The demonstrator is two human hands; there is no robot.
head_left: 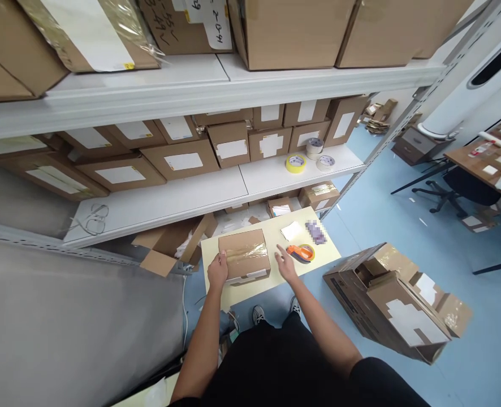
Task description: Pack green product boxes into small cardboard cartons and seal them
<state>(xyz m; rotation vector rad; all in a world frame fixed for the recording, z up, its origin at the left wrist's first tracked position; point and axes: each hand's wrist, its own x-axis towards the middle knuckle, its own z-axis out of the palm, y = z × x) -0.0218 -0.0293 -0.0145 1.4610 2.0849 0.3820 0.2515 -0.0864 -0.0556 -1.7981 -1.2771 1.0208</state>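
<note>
A taped cardboard box [244, 257] lies on a small pale yellow table [229, 295]. Clear tape runs across its top, and a white label shows on the near side. My left hand [217, 271] grips the box's left end, thumb over the top edge; its other fingers are partly hidden. Off the box's right side, my right hand [285, 264] is open and holds nothing, its fingers apart. Just right of those fingertips lies an orange tape dispenser [295, 250] with a roll of tape. A white paper [292, 230] and a blurred purple item [316, 232] lie behind it.
Shelves [199, 195] with labelled boxes rise in front. A yellow tape roll [295, 164] and white tape rolls [325, 163] sit on the middle shelf. An open carton [161, 249] stands left of the table. A large carton of cardboard [386, 305] stands on the floor at right.
</note>
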